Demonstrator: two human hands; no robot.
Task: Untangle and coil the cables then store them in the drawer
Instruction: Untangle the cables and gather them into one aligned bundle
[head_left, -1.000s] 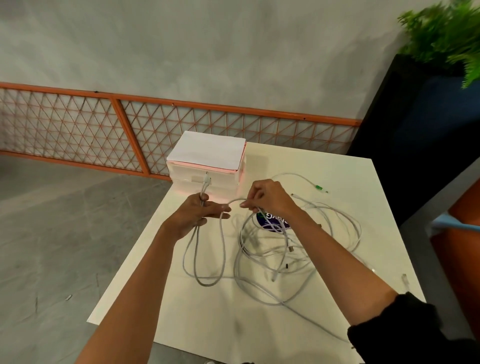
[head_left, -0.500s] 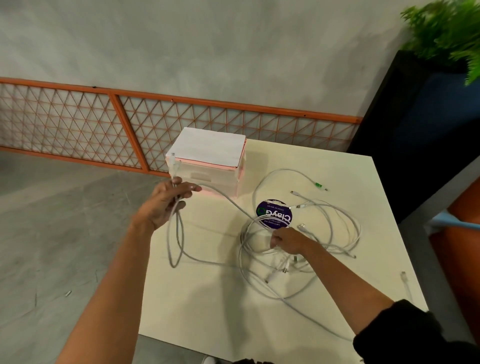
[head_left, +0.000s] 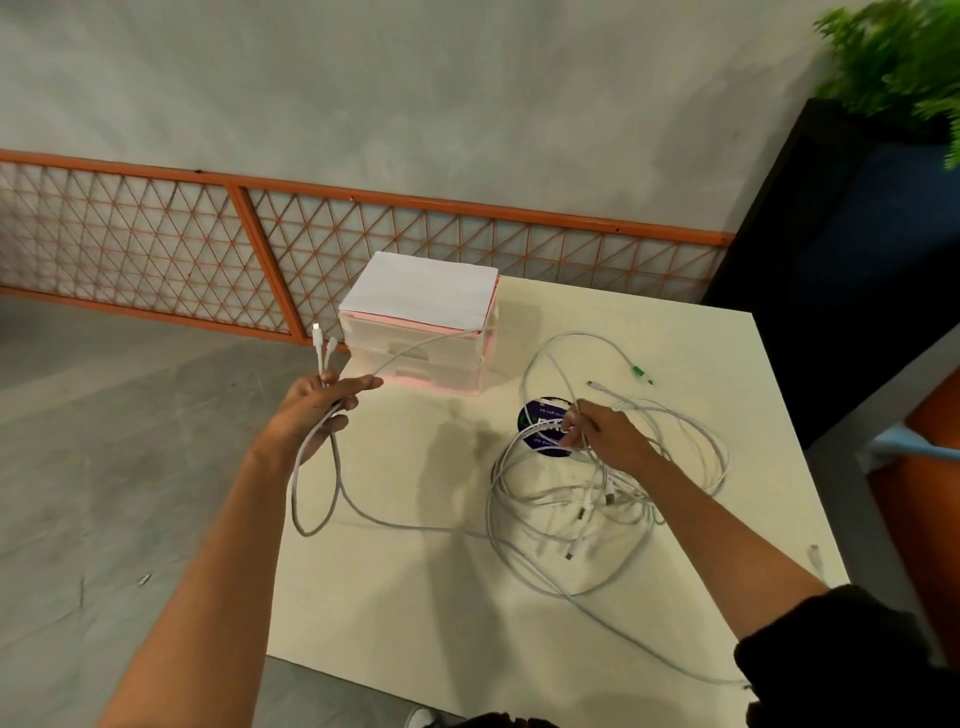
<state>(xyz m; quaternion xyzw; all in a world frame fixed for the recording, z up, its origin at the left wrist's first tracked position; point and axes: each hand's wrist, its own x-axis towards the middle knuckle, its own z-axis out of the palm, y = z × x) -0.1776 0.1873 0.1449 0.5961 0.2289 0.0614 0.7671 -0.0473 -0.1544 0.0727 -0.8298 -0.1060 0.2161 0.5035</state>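
At the left, a white cable (head_left: 338, 486) is gripped in the left hand (head_left: 324, 410), its loop hung at the table's (head_left: 395, 597) left edge, where it could be snagged. A knot may be tightened if this strand is pulled hard, since it runs into the tangle (head_left: 618, 506), where strands are pinched by the right hand (head_left: 608, 436). The drawer unit (head_left: 421, 353), seemingly closed, stands at the far edge; open room is left in the near middle.
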